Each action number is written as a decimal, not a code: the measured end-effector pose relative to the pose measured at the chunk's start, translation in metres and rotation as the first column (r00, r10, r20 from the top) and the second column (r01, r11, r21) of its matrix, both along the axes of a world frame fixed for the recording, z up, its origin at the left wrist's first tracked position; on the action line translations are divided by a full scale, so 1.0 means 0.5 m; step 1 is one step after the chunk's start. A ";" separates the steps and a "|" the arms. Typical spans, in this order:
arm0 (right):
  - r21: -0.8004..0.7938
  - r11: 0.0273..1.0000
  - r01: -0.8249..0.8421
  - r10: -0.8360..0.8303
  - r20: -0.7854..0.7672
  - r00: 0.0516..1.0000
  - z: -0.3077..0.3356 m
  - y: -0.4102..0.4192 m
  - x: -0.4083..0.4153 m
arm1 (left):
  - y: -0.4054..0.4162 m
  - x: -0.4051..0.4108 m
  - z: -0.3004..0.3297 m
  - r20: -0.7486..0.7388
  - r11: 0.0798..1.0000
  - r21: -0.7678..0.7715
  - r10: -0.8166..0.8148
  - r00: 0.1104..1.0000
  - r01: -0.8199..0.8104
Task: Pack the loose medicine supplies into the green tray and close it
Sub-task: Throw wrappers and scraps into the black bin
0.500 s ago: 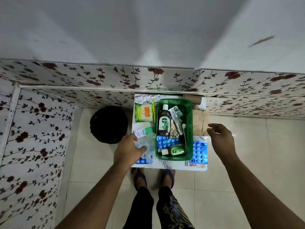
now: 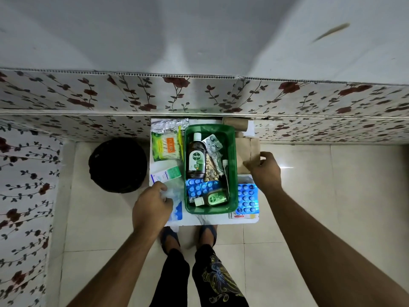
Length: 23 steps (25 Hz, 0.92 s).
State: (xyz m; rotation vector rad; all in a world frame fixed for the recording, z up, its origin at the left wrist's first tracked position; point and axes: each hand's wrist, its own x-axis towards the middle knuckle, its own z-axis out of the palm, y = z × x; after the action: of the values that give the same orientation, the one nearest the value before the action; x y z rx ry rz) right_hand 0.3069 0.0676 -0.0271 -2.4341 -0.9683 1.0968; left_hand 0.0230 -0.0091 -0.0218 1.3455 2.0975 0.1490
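The green tray (image 2: 232, 151) stands open on a small white table (image 2: 199, 220). It holds a large Dettol bottle (image 2: 196, 159), a small Dettol bottle (image 2: 214, 198), blue blister strips (image 2: 200, 187) and silver strips (image 2: 213, 142). My left hand (image 2: 152, 206) is curled on a clear plastic packet (image 2: 176, 193) to the left of the tray. My right hand (image 2: 264, 171) pinches the near corner of a flat brown pack (image 2: 246, 149) to the right of the tray. A blue blister sheet (image 2: 246, 199) lies loose at the tray's front right.
Left of the tray lie a cotton-bud pack (image 2: 166, 147), a silver foil pack (image 2: 168, 125) and a white-green box (image 2: 166, 175). A brown roll (image 2: 235, 123) sits behind the tray by the flowered wall. A black round bin (image 2: 118, 165) stands on the floor at left.
My right hand has moved forward from above the blue blister sheet to the brown pack and closed on its corner. My left hand has stayed on the clear packet.
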 end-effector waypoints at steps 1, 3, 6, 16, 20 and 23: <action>-0.009 1.000 0.017 -0.017 0.005 1.000 -0.005 0.000 0.002 | 0.004 0.000 0.006 0.018 1.000 0.010 0.010 1.000 -0.010; -0.019 0.999 0.044 -0.044 0.002 0.999 -0.009 0.001 0.005 | 0.013 0.002 0.023 0.056 0.998 0.053 0.030 0.998 -0.033; -0.020 0.998 0.065 -0.065 -0.021 0.998 -0.010 0.002 0.015 | 0.027 -0.005 0.044 0.122 0.990 0.118 0.057 0.991 -0.071; 0.332 0.943 0.027 0.013 -0.117 0.993 0.243 0.007 -0.036 | 0.086 -0.117 0.118 0.449 0.882 0.072 0.388 0.805 -0.465; 0.403 0.901 -0.160 0.241 -0.160 0.957 0.275 0.012 -0.213 | 0.110 -0.230 0.064 0.500 0.717 -0.092 0.633 0.591 -0.691; 0.371 0.861 -0.349 0.406 -0.088 0.909 0.195 0.015 -0.393 | 0.113 -0.325 0.007 0.468 0.713 -0.189 0.670 0.576 -0.675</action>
State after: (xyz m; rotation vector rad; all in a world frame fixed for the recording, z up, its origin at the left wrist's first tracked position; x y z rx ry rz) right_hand 0.1103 0.0751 0.0704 -1.8832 -1.4877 1.1082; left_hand -0.1397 0.0476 -0.0182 0.3401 2.0082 0.7561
